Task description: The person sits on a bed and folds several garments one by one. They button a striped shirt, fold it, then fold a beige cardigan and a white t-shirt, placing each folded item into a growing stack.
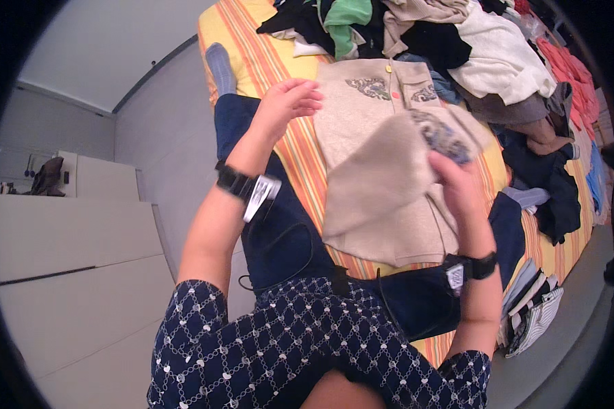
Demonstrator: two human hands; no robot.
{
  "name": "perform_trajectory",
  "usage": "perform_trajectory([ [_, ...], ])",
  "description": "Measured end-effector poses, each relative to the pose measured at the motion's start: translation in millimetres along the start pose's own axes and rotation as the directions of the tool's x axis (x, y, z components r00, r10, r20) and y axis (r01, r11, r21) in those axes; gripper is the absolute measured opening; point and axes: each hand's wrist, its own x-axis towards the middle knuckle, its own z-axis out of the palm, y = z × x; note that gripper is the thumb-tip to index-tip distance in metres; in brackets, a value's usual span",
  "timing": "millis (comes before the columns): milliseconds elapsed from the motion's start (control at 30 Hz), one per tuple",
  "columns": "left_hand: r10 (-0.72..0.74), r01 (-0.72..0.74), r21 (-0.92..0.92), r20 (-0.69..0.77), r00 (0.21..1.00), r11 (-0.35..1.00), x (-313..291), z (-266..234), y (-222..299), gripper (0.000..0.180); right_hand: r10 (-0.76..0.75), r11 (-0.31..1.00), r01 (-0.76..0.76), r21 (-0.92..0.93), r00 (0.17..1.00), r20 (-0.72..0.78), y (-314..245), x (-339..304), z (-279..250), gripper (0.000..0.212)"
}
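A beige cardigan [355, 129] with coloured buttons and dark patterned patches lies spread on the bed between my legs. My right hand [460, 187] grips one of its sleeves [382, 174] near the patterned end; the sleeve is lifted, folded across the body of the garment and blurred by motion. The fingertips of this hand are partly hidden by the cloth. Above the cardigan's left edge, my left hand [286, 109] hovers with its fingers stretched out and nothing in them.
Orange-and-yellow striped bedding [252, 41] lies under everything. A heap of loose clothes, with a white garment [501, 54] and a coral one [573, 82], covers the far right side. Folded clothes [535, 307] are stacked at the right edge. White cabinets [75, 238] stand on the left.
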Motion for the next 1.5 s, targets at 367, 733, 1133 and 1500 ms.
perform_trajectory([
  [367, -0.079, 0.362, 0.391, -0.579, 0.811, 0.847, 152, 14, -150, 0.053, -0.118, 0.991, 0.120, 0.054, 0.992, -0.051, -37, -58, -88, 0.056],
  [733, 0.161, -0.064, 0.772, -0.049, 0.986, 0.632, 152, 132, -129, 0.065, -0.150, 0.915, 0.250, 0.318, 0.940, -0.307, -69, -23, -158, 0.036],
  [1133, -0.018, -0.815, 0.437, 0.885, 0.466, 0.381, -23, 141, -157, 0.065, -0.122, 0.968, 0.175, 0.181, 0.955, -0.271, -74, 57, -108, 0.028],
  [1500, -0.536, 0.631, -0.072, 0.458, 0.709, 0.773, -35, 136, -164, 0.050, 0.144, 0.980, -0.153, -0.123, 0.986, -0.080, 31, 178, 12, 0.064],
])
